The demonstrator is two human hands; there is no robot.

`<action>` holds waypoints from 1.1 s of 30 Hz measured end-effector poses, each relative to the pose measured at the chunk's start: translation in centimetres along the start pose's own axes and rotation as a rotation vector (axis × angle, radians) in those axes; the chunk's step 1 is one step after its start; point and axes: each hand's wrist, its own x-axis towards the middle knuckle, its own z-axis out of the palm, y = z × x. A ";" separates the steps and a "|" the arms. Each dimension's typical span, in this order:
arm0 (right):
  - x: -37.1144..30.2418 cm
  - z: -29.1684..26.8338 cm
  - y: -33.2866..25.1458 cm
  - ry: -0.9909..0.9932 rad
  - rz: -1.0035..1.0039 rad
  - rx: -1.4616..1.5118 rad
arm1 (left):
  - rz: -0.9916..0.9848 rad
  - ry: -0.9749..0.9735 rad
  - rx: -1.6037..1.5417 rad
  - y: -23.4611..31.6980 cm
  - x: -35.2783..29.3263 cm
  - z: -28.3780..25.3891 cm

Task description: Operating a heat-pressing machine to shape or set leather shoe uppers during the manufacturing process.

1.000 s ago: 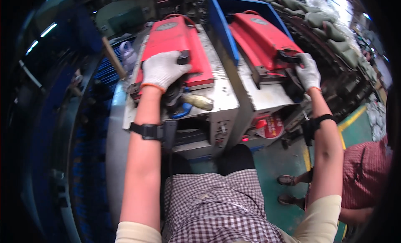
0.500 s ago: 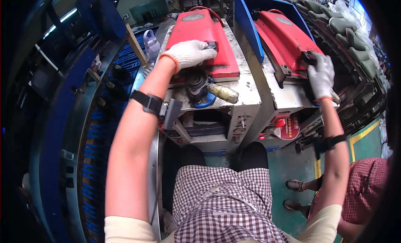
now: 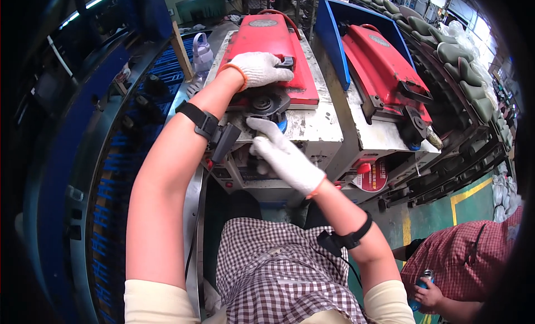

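Observation:
My left hand [image 3: 261,70], in a white knit glove with an orange cuff, is closed on the black handle [image 3: 286,62] of the left machine's red cover [image 3: 262,40]. Just below it, a dark round pivot [image 3: 263,103] sits at the machine's front. My gloved right hand [image 3: 284,157] is in front of that pivot, thumb above and fingers curled below. Between them shows a yellowish bit of a wrapped lever, mostly hidden by the glove. On the right machine, the red cover [image 3: 379,56] has a free black handle [image 3: 413,92], with another wrapped lever [image 3: 433,138] beneath.
A blue guard panel [image 3: 332,45] stands between the two machines. Rows of green-grey pads [image 3: 451,56] fill a rack at right. A lilac bottle [image 3: 202,52] is at left beside a blue-slatted conveyor [image 3: 120,162]. A person in a red checked garment [image 3: 462,257] at lower right holds a blue bottle [image 3: 426,278].
My right hand has let go of the right cover's handle and come left to the front of the left machine. My left hand stays on its handle. The other person's hand and bottle have appeared.

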 end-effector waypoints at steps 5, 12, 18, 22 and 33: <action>3.4 3.7 0.3 0.102 -0.126 -0.476 | 0.125 0.011 0.178 -1.6 1.0 -0.4; 1.6 -1.0 -1.3 -0.214 -0.245 -0.363 | 0.154 0.160 0.330 -0.6 0.5 -4.0; 0.3 -7.3 -5.2 -0.057 0.021 -0.267 | 0.193 0.412 0.348 0.2 2.3 -11.6; 7.2 -12.3 -3.4 0.188 -0.176 -0.581 | 0.298 0.913 0.323 -0.5 3.1 -13.0; 25.5 -7.5 -3.8 0.219 0.273 -1.173 | 0.286 1.220 0.554 -2.5 2.7 -12.4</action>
